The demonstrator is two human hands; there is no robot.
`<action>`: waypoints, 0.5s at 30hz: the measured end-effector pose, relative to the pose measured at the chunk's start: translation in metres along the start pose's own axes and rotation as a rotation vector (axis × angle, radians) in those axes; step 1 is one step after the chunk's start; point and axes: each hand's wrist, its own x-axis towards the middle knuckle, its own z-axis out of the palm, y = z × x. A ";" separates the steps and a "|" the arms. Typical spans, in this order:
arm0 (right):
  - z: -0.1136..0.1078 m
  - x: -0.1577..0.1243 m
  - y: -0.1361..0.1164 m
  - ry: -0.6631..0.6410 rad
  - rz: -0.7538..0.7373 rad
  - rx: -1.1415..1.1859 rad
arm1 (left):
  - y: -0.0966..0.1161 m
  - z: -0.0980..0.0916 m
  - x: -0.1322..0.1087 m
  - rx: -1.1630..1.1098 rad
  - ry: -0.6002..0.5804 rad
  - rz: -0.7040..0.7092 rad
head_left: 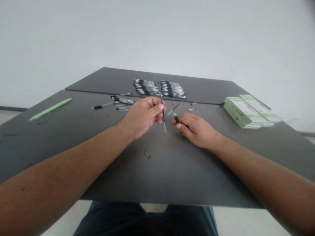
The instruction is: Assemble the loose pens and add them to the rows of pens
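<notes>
Between thumb and fingers, my left hand (pixel 145 115) pinches a thin pen refill (pixel 163 117), dark in its upper part and clear at the lower end. It stands nearly upright above the table. To its right, my right hand (pixel 197 128) is closed around a pen barrel (pixel 176 118) with a black grip, its open-looking end pointing up and left; the rest is hidden by the fingers. The two pieces are apart. Just behind the hands lie another refill (pixel 174 108) and a small clear pen cap (pixel 191 109).
Two rows of black-and-clear pens (pixel 147 88) lie at the back of the dark table (pixel 137 177). Loose pen parts (pixel 124 101) are scattered beyond my left hand. A long green stick-like piece (pixel 51 108) lies far left. Green-and-white boxes (pixel 246 113) are stacked at the right.
</notes>
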 end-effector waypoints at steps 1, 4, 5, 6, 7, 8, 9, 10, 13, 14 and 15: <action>0.000 0.000 0.000 -0.011 0.011 -0.014 | 0.002 0.000 0.000 -0.027 0.003 0.002; -0.002 0.000 -0.001 -0.039 0.061 -0.038 | 0.011 -0.001 0.000 -0.112 0.029 0.015; -0.003 0.001 -0.002 -0.045 0.072 -0.039 | 0.015 -0.001 0.001 -0.131 0.048 0.022; -0.004 0.001 -0.003 -0.047 0.076 -0.040 | 0.019 -0.003 0.001 -0.142 0.072 0.030; -0.005 0.001 -0.003 -0.051 0.072 -0.043 | 0.023 -0.004 0.002 -0.145 0.099 0.039; -0.005 0.001 -0.004 -0.057 0.065 -0.048 | 0.027 -0.006 0.004 -0.147 0.128 0.048; -0.005 0.001 -0.004 -0.065 0.056 -0.053 | 0.030 -0.008 0.005 -0.149 0.154 0.056; -0.005 0.001 -0.005 -0.072 0.046 -0.056 | 0.033 -0.009 0.006 -0.153 0.174 0.060; -0.005 0.001 -0.007 -0.085 0.023 -0.056 | 0.034 -0.011 0.007 -0.175 0.196 0.055; -0.005 0.001 -0.008 -0.086 0.020 -0.053 | 0.034 -0.011 0.007 -0.181 0.193 0.050; -0.005 0.001 -0.009 -0.088 0.018 -0.051 | 0.033 -0.010 0.007 -0.185 0.187 0.046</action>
